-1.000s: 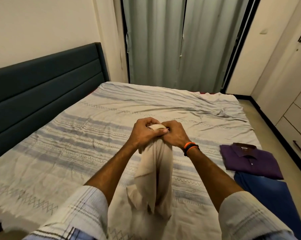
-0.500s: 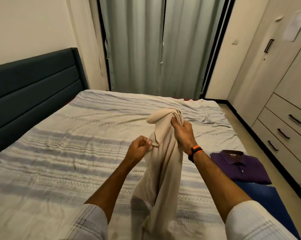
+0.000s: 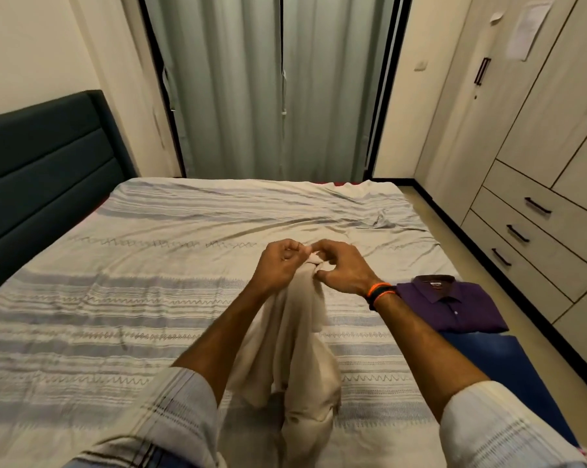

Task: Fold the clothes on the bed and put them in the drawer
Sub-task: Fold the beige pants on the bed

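Observation:
A beige garment (image 3: 287,346) hangs bunched from both my hands above the striped bedspread (image 3: 116,315). My left hand (image 3: 282,265) pinches its top edge on the left, and my right hand (image 3: 342,270), with an orange and black wristband, pinches it right beside that. The cloth's lower end reaches down in front of me. A folded purple shirt (image 3: 454,307) lies at the bed's right edge. Just nearer to me lies a folded blue garment (image 3: 494,369).
A wardrobe with three shut drawers (image 3: 528,238) stands on the right across a narrow floor strip. A dark headboard (image 3: 42,170) runs along the left. Grey curtains (image 3: 268,86) hang behind the bed's far end.
My right hand has come down from its raised grip, and my hands are together again at the garment's top edge. The camera has tilted up and to the right.

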`<action>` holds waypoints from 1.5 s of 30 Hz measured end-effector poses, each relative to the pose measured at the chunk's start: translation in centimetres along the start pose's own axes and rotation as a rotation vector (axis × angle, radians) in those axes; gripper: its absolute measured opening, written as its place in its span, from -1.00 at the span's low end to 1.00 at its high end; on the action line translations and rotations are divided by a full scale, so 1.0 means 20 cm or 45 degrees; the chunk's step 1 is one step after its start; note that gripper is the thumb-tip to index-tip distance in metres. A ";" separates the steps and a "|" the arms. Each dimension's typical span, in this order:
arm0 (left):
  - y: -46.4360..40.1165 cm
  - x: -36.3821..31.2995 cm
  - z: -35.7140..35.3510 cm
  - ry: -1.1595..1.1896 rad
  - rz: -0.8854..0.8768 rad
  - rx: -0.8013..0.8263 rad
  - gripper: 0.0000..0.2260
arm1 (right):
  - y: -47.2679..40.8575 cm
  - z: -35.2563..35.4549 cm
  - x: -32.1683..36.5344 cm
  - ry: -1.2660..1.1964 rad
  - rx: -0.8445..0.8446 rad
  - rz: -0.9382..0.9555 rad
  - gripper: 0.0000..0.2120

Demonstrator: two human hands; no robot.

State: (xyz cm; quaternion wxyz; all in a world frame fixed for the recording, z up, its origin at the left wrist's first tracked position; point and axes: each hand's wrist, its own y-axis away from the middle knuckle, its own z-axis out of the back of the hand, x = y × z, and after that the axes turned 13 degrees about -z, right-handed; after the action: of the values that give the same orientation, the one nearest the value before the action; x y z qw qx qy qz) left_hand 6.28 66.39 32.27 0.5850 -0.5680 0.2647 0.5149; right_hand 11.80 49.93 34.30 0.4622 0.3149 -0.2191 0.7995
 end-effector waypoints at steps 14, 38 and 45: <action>0.15 0.10 0.05 -0.882 0.357 0.122 -0.79 | -0.12 0.22 -0.10 -0.594 -0.170 -0.165 -0.88; 0.04 -0.08 -0.03 -0.586 0.218 0.036 -0.58 | -0.12 0.04 -0.17 -0.725 0.249 -0.084 -0.73; 0.07 -0.05 0.00 -0.446 0.147 0.140 -0.64 | -0.13 0.05 -0.08 -0.560 0.350 0.024 -0.73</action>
State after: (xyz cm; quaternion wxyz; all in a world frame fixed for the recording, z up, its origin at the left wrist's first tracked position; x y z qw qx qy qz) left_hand 4.67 65.87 32.61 0.6219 -0.4206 0.2186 0.6233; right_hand 14.95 49.65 34.07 0.3489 0.5390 -0.2065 0.7383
